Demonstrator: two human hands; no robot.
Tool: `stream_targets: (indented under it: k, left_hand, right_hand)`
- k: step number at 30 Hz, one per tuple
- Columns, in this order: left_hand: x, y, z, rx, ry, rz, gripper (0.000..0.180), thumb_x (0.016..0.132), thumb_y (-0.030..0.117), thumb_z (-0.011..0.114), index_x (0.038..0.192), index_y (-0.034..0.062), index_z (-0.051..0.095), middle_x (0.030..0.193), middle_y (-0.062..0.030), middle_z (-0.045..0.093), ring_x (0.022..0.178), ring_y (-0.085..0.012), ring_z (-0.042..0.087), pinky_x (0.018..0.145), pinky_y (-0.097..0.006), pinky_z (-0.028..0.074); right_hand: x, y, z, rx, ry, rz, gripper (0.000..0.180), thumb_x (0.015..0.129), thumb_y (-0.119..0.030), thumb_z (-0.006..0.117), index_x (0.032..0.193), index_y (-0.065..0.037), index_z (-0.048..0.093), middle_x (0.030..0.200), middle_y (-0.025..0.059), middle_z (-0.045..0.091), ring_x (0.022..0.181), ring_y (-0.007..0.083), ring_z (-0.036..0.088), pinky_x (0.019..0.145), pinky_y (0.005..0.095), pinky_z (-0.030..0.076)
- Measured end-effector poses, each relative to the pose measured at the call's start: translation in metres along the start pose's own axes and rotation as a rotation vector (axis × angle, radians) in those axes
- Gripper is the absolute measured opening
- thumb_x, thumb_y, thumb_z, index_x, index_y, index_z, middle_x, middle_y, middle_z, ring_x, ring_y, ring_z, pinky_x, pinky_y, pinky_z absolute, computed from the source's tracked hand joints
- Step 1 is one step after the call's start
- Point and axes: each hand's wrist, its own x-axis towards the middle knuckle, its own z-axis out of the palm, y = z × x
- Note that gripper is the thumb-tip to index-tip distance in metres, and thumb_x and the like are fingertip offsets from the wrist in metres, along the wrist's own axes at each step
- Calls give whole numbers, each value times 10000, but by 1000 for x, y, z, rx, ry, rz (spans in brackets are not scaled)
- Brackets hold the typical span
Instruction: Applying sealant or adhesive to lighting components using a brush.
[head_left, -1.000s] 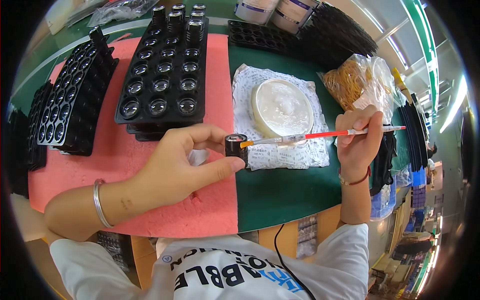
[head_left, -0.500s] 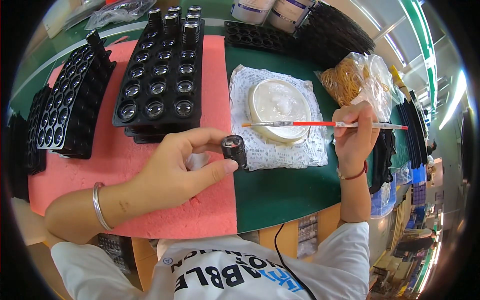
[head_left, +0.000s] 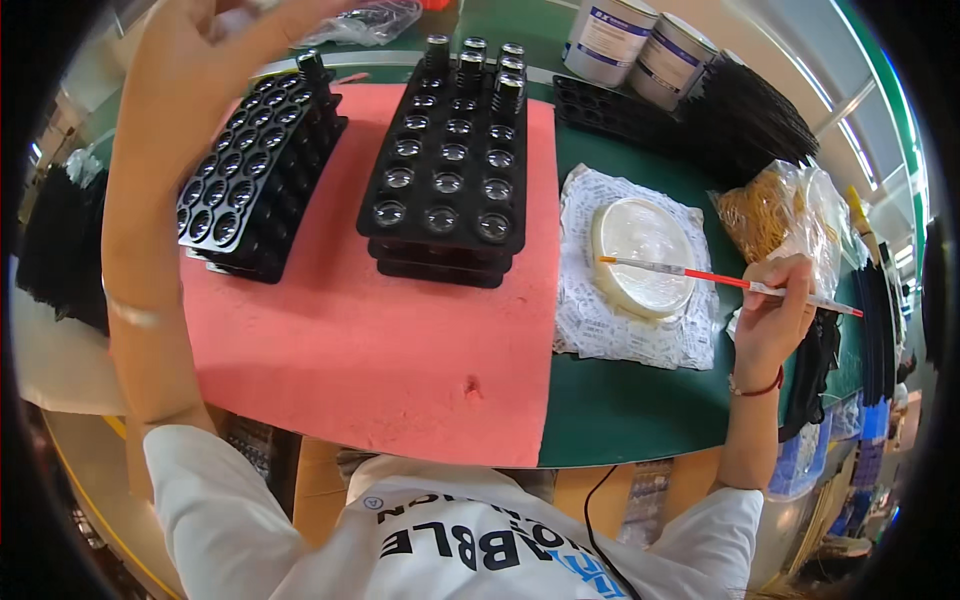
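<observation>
My right hand (head_left: 773, 315) pinches a thin paintbrush (head_left: 715, 277) with a red and clear handle. Its brown tip points left, over the round white dish (head_left: 605, 285) of clear, glossy stuff. The dish sits on a crumpled printed wrapper (head_left: 585, 338). Far to the left my left hand (head_left: 225, 45) is raised near the picture's upper edge, partly cut off and smeared by motion, so what it holds does not show. Below its fingers stands a black tray (head_left: 255, 165) of lens pieces. Beside that, another black tray (head_left: 443, 237) bears rows of lens pieces, with several taller black cylinders (head_left: 509, 92) at its far end.
Both trays stand on a pink foam mat (head_left: 400, 370) over a green table (head_left: 640, 405). Two tins (head_left: 668, 62), a low black tray (head_left: 600, 105) and a dark stack (head_left: 755, 110) are at the back right. A bag of rubber bands (head_left: 765, 205) lies beyond my right hand.
My left hand, which held a small black lens barrel at the mat's right edge, has swung up to the far left. The barrel no longer shows. The whole view has shifted left.
</observation>
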Motion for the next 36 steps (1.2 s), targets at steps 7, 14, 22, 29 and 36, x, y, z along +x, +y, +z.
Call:
stream_targets:
  k: [7, 14, 22, 29, 36]
  left_hand:
    - [22, -133, -30, 35, -199, -353, 282, 798, 259, 600, 1004, 68, 585, 817, 72, 568, 640, 8, 402, 493, -170, 253]
    - [26, -139, -13, 76, -411, -250, 330, 738, 194, 651, 983, -16, 585, 901, -15, 579, 863, -86, 510, 817, -229, 377]
    - [24, -144, -3, -52, -443, -310, 312, 734, 194, 660, 954, -23, 620, 814, 6, 585, 786, -71, 498, 771, -224, 384]
    - [32, -136, -4, 62, -543, -329, 335, 740, 211, 660, 994, -2, 612, 747, 37, 518, 716, -57, 462, 708, -211, 374]
    - [42, -96, -12, 292, -313, -191, 336, 787, 259, 593, 1028, 24, 587, 690, 21, 474, 701, -59, 449, 703, -219, 372]
  right_hand:
    - [3, -2, 1, 17, 50, 20, 334, 936, -213, 359, 667, -37, 452, 540, 49, 452, 436, 92, 411, 402, 196, 309]
    - [2, 0, -1, -47, 90, 32, 333, 932, -212, 370, 662, -38, 456, 539, 41, 449, 431, 81, 409, 391, 189, 304]
    - [3, 3, -2, -79, 137, 49, 330, 926, -217, 389, 667, -33, 478, 566, 51, 482, 409, 65, 406, 374, 168, 304]
    - [4, 4, -11, -81, 80, 5, 342, 925, -219, 394, 661, -25, 493, 607, 63, 507, 407, 56, 409, 373, 163, 311]
    - [1, -2, -15, -245, -58, -187, 356, 925, -202, 385, 660, 2, 506, 596, 66, 506, 424, 77, 434, 404, 189, 328]
